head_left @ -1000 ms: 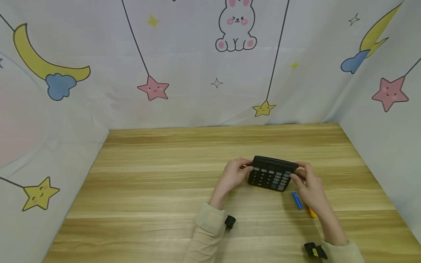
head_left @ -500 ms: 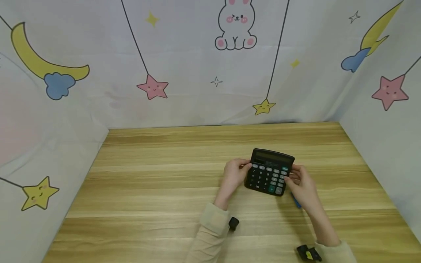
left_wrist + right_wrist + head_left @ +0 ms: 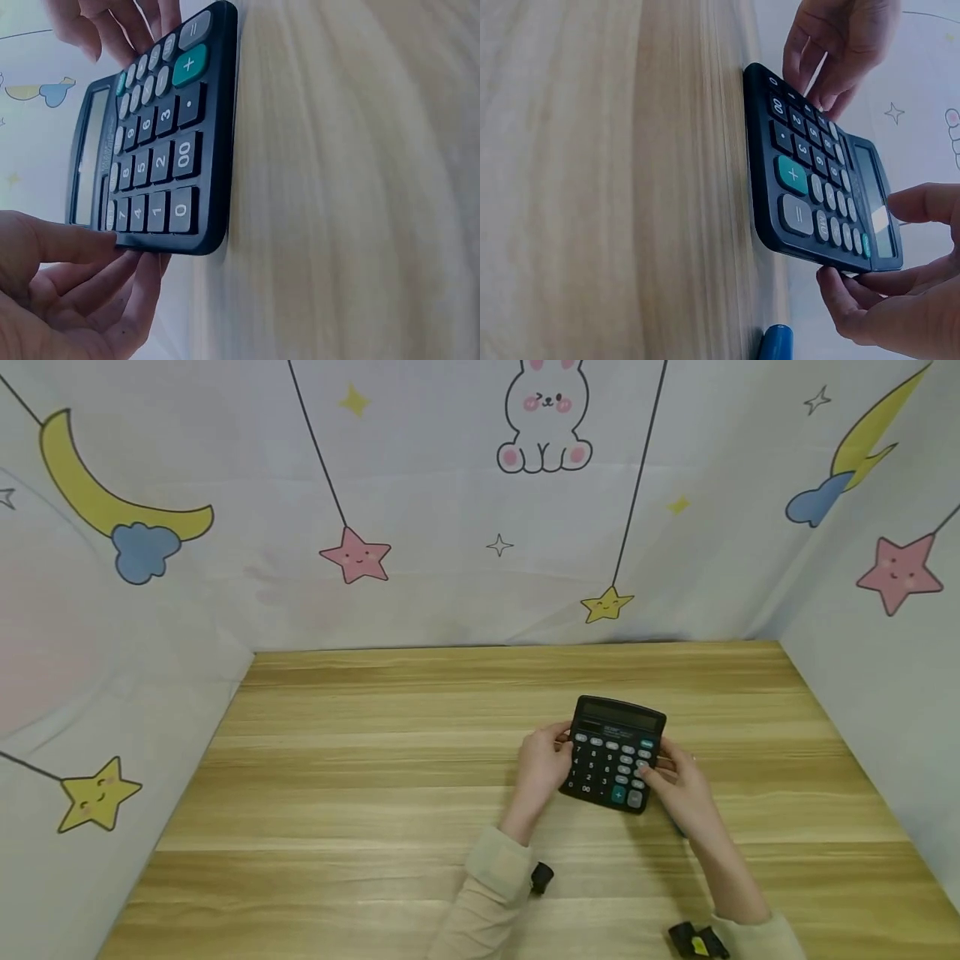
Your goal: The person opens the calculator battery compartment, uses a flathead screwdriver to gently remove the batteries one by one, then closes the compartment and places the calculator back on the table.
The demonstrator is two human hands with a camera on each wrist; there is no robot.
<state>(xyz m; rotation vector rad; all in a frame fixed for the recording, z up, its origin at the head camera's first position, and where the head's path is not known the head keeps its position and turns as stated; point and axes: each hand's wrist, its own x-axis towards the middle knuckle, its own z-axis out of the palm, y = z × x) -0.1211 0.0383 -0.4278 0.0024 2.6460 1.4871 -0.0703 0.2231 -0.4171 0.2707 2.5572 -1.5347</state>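
A black desk calculator (image 3: 617,756) with grey, black and green keys is held between both hands, its face tilted up toward the head camera. My left hand (image 3: 543,766) grips its left edge; in the left wrist view the thumb lies along that edge, with the fingers (image 3: 142,300) behind and below. On the opposite side, my right hand (image 3: 688,793) holds the right edge, thumb in front and fingers behind. The calculator's lower edge is near the wooden tabletop; whether it touches cannot be told. Its back is hidden.
A blue cylindrical object (image 3: 777,343) lies on the table (image 3: 360,793) by my right hand, mostly covered in the head view. White printed cloth (image 3: 450,593) walls the table at the back and sides. Black wrist devices (image 3: 542,878) sit at both cuffs.
The calculator has tilted back from a steep angle, so its screen and keys now show fully. My right hand has shifted left with it, covering a yellow object and most of the blue one.
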